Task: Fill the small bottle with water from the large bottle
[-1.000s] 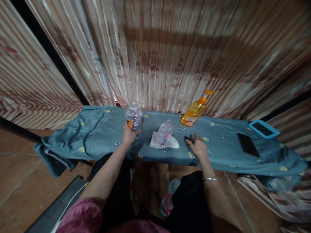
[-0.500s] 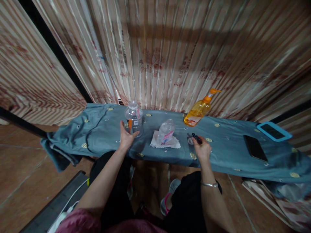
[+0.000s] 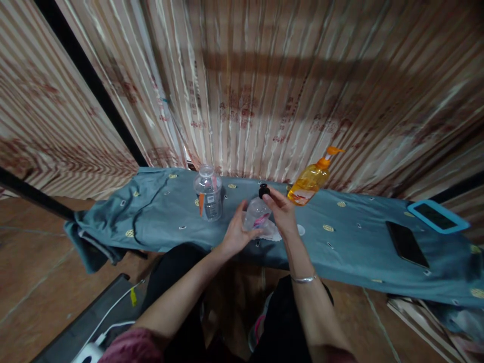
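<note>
fingers of right hand pinch black cap above small bottle.

Single head-worn view, looking forward and down from above the seated lap. Faces a long bench draped in blue-grey patterned cloth across mid-frame, striped brown curtain filling the upper half. Near enough for both forearms to enter from the bottom edge.
</note>
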Motion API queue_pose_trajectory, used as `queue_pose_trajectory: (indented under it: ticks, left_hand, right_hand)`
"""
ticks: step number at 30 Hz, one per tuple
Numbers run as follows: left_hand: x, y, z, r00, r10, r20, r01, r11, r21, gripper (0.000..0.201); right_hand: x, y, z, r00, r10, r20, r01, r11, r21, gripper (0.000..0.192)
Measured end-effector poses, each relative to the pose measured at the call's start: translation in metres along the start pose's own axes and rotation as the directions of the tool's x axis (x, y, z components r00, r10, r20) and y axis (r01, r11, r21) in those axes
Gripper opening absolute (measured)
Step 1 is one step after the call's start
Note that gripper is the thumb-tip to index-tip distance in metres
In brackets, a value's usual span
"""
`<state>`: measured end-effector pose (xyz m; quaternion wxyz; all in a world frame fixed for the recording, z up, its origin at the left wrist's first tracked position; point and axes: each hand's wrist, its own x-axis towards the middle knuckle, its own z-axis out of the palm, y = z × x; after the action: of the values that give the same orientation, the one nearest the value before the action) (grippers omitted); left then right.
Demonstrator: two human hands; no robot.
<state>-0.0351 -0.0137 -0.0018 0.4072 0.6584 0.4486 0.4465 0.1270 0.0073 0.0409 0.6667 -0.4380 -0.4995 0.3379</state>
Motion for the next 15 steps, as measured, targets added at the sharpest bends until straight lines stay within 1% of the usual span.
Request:
queue_pose_trajectory:
  ticks: [1,3,5,6,8,11,12,15]
  left_hand:
    - [0.008,0.000,0.006,1.000,-0.025,0.011,0.025,0.998,-0.049,0.102]
    - [0.019,0.000,0.013,0.997,-0.065,0.050,0.070,0.991,-0.112,0.085]
    - [0.025,-0.003,0.014,0.992,-0.083,0.095,0.097,0.983,-0.155,0.068]
    - [0.026,-0.004,0.013,0.990,-0.087,0.113,0.107,0.978,-0.178,0.064]
    - [0.029,-0.007,0.010,0.985,-0.089,0.145,0.121,0.966,-0.228,0.064]
    - [0.032,-0.009,0.005,0.976,-0.083,0.203,0.136,0.954,-0.266,0.067]
    - [0.033,-0.009,0.003,0.972,-0.082,0.221,0.143,0.950,-0.277,0.068]
    - [0.033,-0.007,0.000,0.962,-0.087,0.260,0.163,0.944,-0.287,0.068]
  right_hand:
    - [-0.001,0.000,0.002,1.000,-0.001,0.012,0.001,1.000,0.002,0.062]
    - [-0.004,0.002,0.000,1.000,-0.002,0.024,0.002,1.000,-0.011,0.056]
    - [-0.008,0.003,-0.006,0.999,-0.004,0.036,0.006,0.999,-0.049,0.051]
    - [-0.010,0.001,-0.010,0.999,-0.005,0.047,0.009,0.997,-0.078,0.049]
    - [-0.012,-0.005,-0.019,0.997,-0.004,0.077,0.016,0.988,-0.156,0.045]
    - [-0.011,-0.021,-0.029,0.991,0.003,0.133,0.036,0.957,-0.287,0.041]
    - [-0.010,-0.028,-0.032,0.988,0.004,0.156,0.047,0.945,-0.323,0.043]
    - [-0.006,-0.044,-0.037,0.966,0.014,0.257,0.089,0.918,-0.387,0.059]
